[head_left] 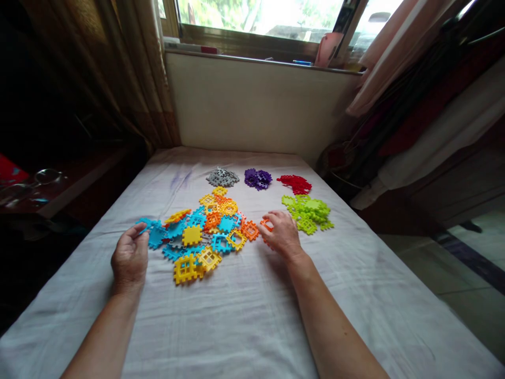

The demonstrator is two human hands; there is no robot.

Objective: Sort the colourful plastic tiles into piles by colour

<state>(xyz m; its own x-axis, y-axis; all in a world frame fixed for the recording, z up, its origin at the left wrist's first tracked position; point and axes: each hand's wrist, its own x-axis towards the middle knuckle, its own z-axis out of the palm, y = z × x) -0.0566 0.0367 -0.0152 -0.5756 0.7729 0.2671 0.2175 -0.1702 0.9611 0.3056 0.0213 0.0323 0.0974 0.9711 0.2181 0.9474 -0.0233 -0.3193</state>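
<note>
A mixed heap of interlocking plastic building tiles (192, 236) in blue, yellow and orange lies in the middle of the sheet. At its left edge my left hand (130, 258) has its fingers closed at the rim of a blue tile (155, 234). To the right of the heap, the curved fingers of my right hand (283, 235) are on an orange tile (266, 225), which they partly cover. Another orange tile (250, 230) lies just left of those fingers. Beyond my right hand is a pile of lime green tiles (310, 213).
Toward the far edge lie separate piles of grey tiles (223, 178), purple tiles (258, 179) and red tiles (295, 184). All rest on a pale sheet (236, 326). Glasses (47, 176) sit on a dark surface at left. Clothes (442, 131) hang at right; a window is ahead.
</note>
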